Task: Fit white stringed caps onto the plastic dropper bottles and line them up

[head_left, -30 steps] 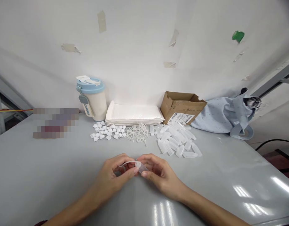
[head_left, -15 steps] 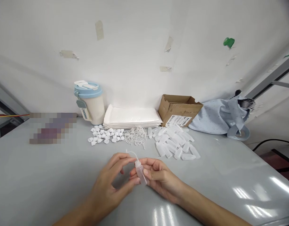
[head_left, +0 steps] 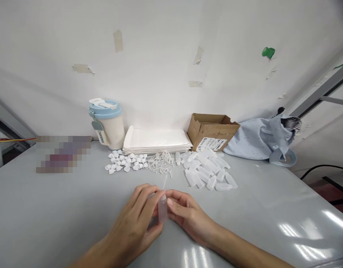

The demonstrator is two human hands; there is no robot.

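A small translucent plastic bottle point(head_left: 162, 210) stands upright between my two hands low in the middle of the view. A thin white tube point(head_left: 165, 182) sticks up from its neck. My left hand point(head_left: 137, 219) pinches the bottle's top with thumb and forefinger. My right hand point(head_left: 185, 214) grips the bottle's body from the right side. Both hands rest close above the grey table point(head_left: 48, 208).
Behind the hands lie a heap of white caps point(head_left: 126, 162), a tangle of thin white tubes point(head_left: 161, 162) and several empty bottles point(head_left: 207, 169). Along the wall stand a blue-lidded cup point(head_left: 107, 123), a stack of white sheets point(head_left: 156, 140), a cardboard box point(head_left: 212, 130) and a blue cloth bag point(head_left: 262, 139).
The bottle has turned from lying sideways to standing upright, and the tube now points straight up from its neck. My left hand has closed onto the top.
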